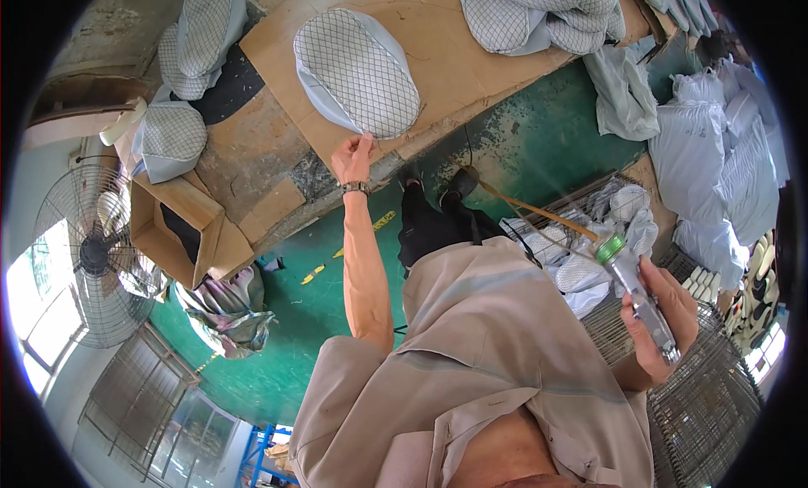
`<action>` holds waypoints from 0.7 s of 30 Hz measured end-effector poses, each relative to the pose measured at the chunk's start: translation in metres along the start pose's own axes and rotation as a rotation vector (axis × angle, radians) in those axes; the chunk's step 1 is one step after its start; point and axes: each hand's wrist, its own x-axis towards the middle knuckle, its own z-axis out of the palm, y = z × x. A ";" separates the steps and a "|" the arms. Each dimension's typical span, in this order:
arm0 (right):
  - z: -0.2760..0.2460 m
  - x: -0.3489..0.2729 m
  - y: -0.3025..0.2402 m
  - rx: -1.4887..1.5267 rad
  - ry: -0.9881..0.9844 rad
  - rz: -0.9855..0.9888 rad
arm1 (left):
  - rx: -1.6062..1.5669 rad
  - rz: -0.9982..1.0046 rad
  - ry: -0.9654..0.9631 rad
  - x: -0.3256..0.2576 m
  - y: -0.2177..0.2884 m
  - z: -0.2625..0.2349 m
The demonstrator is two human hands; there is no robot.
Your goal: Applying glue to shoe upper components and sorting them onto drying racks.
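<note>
Left hand [352,160] met quilted pad [358,71] by worktop's [244,151] near edge; grip indiscernible. Right hand [665,320] clasped partly hidden grey tool [635,290].

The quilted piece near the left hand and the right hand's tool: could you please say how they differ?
The quilted piece is a broad, pale oval; the tool is slim, silvery, with a green end. The piece lies on cardboard; the tool is in the right hand.

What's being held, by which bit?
The right grip holds the silvery tool by its body. The left grip is at the edge of a pad; pinching is unclear.
</note>
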 end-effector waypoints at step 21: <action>0.010 -0.006 -0.023 -0.099 0.127 0.151 | 0.047 0.055 -0.099 -0.012 0.032 -0.015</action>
